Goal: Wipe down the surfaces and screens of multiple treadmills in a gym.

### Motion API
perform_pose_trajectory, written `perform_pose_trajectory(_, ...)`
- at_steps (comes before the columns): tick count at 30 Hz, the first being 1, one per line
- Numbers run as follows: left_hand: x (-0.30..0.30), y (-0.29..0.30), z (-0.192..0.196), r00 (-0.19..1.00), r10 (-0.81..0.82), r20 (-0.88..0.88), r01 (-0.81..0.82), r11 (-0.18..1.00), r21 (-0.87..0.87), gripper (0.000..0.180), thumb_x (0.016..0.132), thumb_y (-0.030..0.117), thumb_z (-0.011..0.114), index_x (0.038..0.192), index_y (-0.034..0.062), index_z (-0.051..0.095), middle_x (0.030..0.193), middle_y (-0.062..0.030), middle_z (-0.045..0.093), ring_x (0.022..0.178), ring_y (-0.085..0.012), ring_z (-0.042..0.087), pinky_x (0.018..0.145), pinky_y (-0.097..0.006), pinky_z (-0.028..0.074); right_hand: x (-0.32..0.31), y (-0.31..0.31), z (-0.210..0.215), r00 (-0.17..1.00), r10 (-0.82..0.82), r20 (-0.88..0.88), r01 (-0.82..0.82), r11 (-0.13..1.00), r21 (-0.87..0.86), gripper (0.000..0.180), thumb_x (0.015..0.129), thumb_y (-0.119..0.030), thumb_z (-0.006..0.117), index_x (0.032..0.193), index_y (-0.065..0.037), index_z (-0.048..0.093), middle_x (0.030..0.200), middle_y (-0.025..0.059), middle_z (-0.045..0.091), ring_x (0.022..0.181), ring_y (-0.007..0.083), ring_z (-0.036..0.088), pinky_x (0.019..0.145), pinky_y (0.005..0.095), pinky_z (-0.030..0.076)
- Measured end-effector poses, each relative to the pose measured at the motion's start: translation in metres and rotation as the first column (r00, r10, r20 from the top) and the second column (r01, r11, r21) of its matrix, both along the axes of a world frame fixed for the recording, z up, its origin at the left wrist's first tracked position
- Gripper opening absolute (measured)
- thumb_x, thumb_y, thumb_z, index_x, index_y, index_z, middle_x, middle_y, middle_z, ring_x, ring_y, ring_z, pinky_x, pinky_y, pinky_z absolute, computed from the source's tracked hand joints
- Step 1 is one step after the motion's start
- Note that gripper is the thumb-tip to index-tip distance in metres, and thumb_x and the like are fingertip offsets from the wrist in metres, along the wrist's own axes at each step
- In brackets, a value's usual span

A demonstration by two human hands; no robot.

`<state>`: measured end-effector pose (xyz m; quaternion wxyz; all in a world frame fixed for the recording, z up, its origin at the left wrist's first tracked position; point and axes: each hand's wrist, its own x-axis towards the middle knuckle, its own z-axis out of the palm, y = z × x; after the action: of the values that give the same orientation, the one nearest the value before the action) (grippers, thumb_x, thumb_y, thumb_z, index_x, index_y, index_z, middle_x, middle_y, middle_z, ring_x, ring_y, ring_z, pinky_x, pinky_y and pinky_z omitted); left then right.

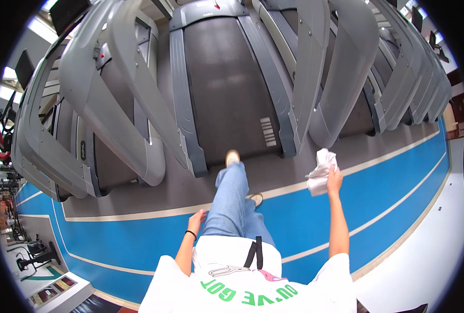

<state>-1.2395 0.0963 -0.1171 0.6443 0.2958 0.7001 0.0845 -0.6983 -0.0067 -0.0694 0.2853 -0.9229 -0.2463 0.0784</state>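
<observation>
Holds a white cloth (320,172) in the right hand (334,181), out to the right at the end of an extended arm. Closes the right fingers on the right edge of the cloth, leaving the rest bunched and hanging free to the left. Shows the cloth against the grey floor (117,201), near the rear end of a frame (346,73); cannot tell height above the floor.

Positions the left hand (196,221) beside the jeans (226,208), with fingers loosely extended, slightly apart; cannot tell contact with the fabric. Wears a black band (191,233) on the left wrist.

Faces a treadmill (226,78) with a dark belt and grey side rails. Extends the front shoe (233,157) to the rear end of the belt; cannot tell whether touching. Places the rear shoe (256,198) farther back, near the white line (153,214) between grey floor and blue floor (127,237).

Wears a white shirt (169,287) with green lettering, and a black strap (259,253) at the waist. Includes more treadmills in a row to both sides, with sloping grey frames. Includes a black exercise machine (36,253) at far left and white floor (414,235) at far right.
</observation>
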Motion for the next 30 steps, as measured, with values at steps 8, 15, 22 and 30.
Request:
perform_pose_trajectory(8, -0.042, -0.047, -0.081, 0.337, -0.857, -0.389, 0.799, 0.479, -0.364, 0.050, 0.077, 0.047, 0.062, 0.110, 0.0100, 0.065, 0.123, -0.0147, 0.056, 0.112, -0.0347, 0.055, 0.093, -0.041, 0.046, -0.121, -0.184, -0.136, 0.917, -0.314, -0.245, 0.300, 0.949, -0.095, 0.045, 0.086, -0.036, 0.050, 0.107, 0.002, 0.061, 0.101, 0.0237, 0.063, 0.094, 0.0405, 0.060, 0.080, 0.0469, 0.047)
perform_pose_trajectory(15, -0.199, -0.144, -0.069, 0.203, -0.951, -0.233, 0.836, 0.292, -0.465, 0.045, 0.076, 0.035, 0.061, 0.110, 0.0058, 0.065, 0.116, -0.0142, 0.061, 0.107, -0.0288, 0.059, 0.089, -0.040, 0.047, -0.202, -0.315, -0.219, 0.676, -0.448, -0.585, 0.496, 0.864, -0.088, 0.039, 0.087, -0.030, 0.052, 0.109, 0.002, 0.056, 0.102, 0.0221, 0.062, 0.091, 0.0364, 0.061, 0.078, 0.0464, 0.048)
perform_pose_trajectory(22, -0.391, -0.294, -0.097, 0.985, -0.135, 0.105, 0.169, 0.873, -0.457, 0.024, 0.080, 0.031, 0.061, 0.073, 0.0087, 0.069, 0.075, -0.0054, 0.068, 0.063, -0.0156, 0.062, 0.056, -0.031, 0.046, -0.328, -0.190, -0.168, 0.936, -0.182, -0.300, 0.134, 0.976, -0.173, 0.040, 0.089, -0.030, 0.049, 0.111, 0.003, 0.053, 0.104, 0.0237, 0.061, 0.094, 0.0394, 0.059, 0.081, 0.0462, 0.047)
perform_pose_trajectory(30, -0.461, -0.352, -0.138, 0.854, 0.283, 0.437, 0.073, 0.766, -0.639, 0.022, 0.083, 0.029, 0.055, 0.086, 0.0114, 0.068, 0.081, -0.0053, 0.068, 0.075, -0.0191, 0.063, 0.064, -0.034, 0.048, -0.475, 0.037, -0.030, 0.985, 0.167, -0.041, -0.172, 0.973, -0.157, 0.043, 0.093, -0.035, 0.041, 0.116, 0.001, 0.048, 0.104, 0.0271, 0.060, 0.099, 0.0457, 0.055, 0.084, 0.0489, 0.043)
